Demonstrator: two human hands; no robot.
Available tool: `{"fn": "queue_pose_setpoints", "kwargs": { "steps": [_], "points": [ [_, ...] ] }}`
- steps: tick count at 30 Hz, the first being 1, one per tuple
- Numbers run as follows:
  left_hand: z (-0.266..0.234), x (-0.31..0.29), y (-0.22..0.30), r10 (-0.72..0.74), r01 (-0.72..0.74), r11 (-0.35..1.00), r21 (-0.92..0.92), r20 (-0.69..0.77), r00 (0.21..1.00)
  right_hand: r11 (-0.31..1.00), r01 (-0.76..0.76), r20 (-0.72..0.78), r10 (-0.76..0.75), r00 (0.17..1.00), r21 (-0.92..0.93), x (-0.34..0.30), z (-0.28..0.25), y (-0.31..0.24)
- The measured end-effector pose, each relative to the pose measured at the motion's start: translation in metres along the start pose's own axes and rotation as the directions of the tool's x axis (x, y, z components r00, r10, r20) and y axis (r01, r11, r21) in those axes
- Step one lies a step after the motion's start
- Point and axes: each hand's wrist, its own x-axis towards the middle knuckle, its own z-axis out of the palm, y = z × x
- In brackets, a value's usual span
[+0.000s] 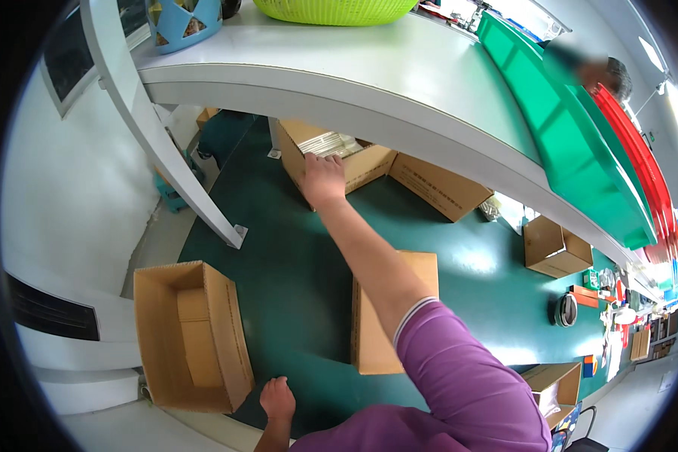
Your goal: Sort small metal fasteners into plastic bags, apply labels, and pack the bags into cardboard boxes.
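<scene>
My right arm stretches forward to an open cardboard box [369, 167] under the raised white shelf. My right hand [324, 179] has its fingers hooked over the box's near edge, next to pale, long packed pieces [330, 144] inside. Low in the view, my left hand [277, 398] is loosely curled, with nothing visible in it. It hangs just right of a large open cardboard box [192, 339], whose bare inside shows. Beneath my right forearm lies another cardboard box [377, 335], partly hidden by the arm.
The white shelf [339, 68] spans above the green tabletop [301, 294], carrying a lime-green basket [335, 9], a blue basket [182, 26] and green bins [557, 113]. More boxes [437, 184] stand to the right, with a tape roll [565, 309]. A person [606, 75] is beyond the bins.
</scene>
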Motion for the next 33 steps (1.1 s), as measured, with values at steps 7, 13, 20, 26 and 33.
{"fn": "queue_pose_setpoints", "kwargs": {
  "steps": [7, 13, 20, 26, 33],
  "points": [
    [-0.003, -0.003, -0.003, -0.042, 0.041, 0.999, 0.012, 0.063, 0.997, 0.986, 0.16, -0.14, -0.152, 0.978, 0.046, -0.049, -0.008, 0.016],
    [-0.003, 0.001, 0.001, 0.012, -0.013, 1.0, 0.013, 0.047, 0.999, 0.944, 0.286, -0.112, -0.271, 0.956, 0.164, -0.11, -0.065, 0.04],
    [-0.002, -0.001, -0.004, 0.077, -0.074, 0.997, 0.037, -0.096, 0.992, 0.925, 0.298, -0.073, -0.289, 0.954, 0.235, -0.128, -0.08, 0.038],
    [0.004, 0.0, -0.005, 0.103, -0.104, 0.995, -0.011, -0.071, 0.992, 0.928, 0.291, -0.058, -0.286, 0.957, 0.231, -0.126, -0.082, 0.043],
    [0.013, -0.014, -0.018, 0.108, -0.1, 0.992, 0.072, -0.112, 0.988, 0.942, 0.213, 0.478, -0.316, 0.82, 0.259, -0.071, -0.112, 0.043]
  ]
}}
